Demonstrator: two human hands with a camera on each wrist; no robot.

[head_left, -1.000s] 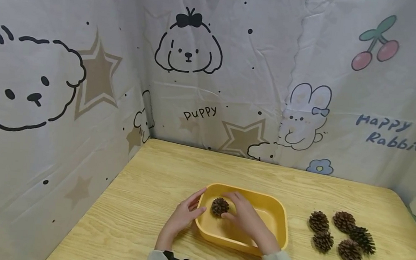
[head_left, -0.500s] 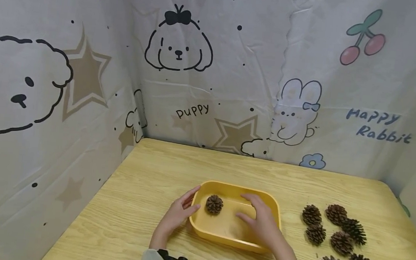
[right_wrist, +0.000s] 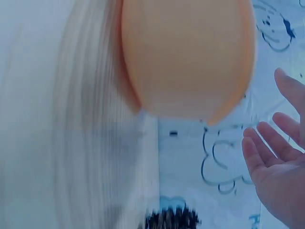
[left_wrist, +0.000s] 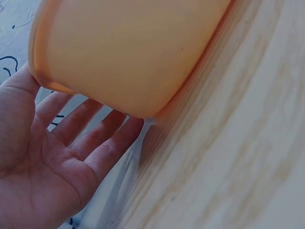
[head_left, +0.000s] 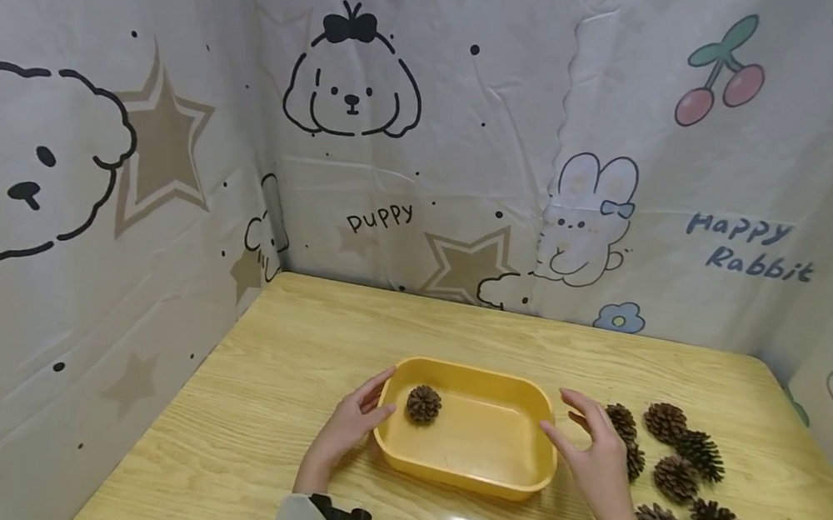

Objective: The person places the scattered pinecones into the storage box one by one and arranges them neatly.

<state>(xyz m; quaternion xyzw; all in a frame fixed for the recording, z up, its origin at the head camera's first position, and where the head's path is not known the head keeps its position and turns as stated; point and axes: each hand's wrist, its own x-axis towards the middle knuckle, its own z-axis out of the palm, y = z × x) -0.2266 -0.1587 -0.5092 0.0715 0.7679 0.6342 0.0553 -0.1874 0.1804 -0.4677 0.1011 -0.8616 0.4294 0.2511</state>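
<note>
A yellow rectangular plastic tub (head_left: 464, 474) stands on the wooden table, with one brown pine cone (head_left: 423, 405) inside near its left end. My left hand (head_left: 346, 431) holds the tub's left end, thumb at the rim and fingers along the outside wall; the left wrist view shows these fingers (left_wrist: 107, 136) against the wall. My right hand (head_left: 597, 455) holds nothing. It hovers at the tub's right end with thumb and fingers spread, its thumb tip overlapping the rim in the head view. Behind it, several pine cones (head_left: 677, 478) lie in a loose group, some partly hidden by the hand.
The light wood table (head_left: 320, 326) reaches back to a white cloth (head_left: 412, 151) printed with cartoon animals, which hangs along the back and left. In the right wrist view the dark tip of a pine cone (right_wrist: 172, 219) shows at the bottom edge.
My right hand has moved right, away from the pine cone in the tub and out past the right rim. The left hand stays at the tub's left end. The head view has shifted slightly.
</note>
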